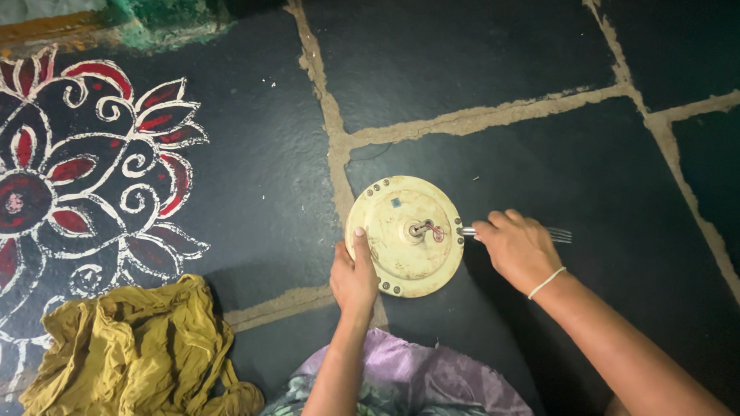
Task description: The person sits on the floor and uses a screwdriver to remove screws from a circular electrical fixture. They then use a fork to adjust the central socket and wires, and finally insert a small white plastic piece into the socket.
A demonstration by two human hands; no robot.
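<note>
Cream-painted metal: a round motor cover [403,234], disc-shaped with a raised hub and a short shaft stub [422,229] at centre, lies flat on the dark stone floor [506,57]. Left hand [353,275] is clamped on the disc's near-left rim, thumb up on the top face, steadying it. Right hand [516,247] is clenched around a metal fork [549,234]; the tines stick out past the far side of that hand, the handle end points in at the disc's right edge, touching or wedged at the rim seam, can't tell which. Screws or rivets [390,286] show along the near rim, just beside the left hand's fingertips; they look in place. My read: prying is in hand, not finished. No visible gap at the seam, cover reads as one piece, nothing lifted off and no loose parts on the floor beside either hand. So the separation itself looks like what's left. Well left of the left hand: a crumpled mustard-yellow cloth [135,347] and a painted red-and-white floral pattern [67,181] on the floor. Purple fabric [413,373] sits below both wrists, in the person's lap.
</note>
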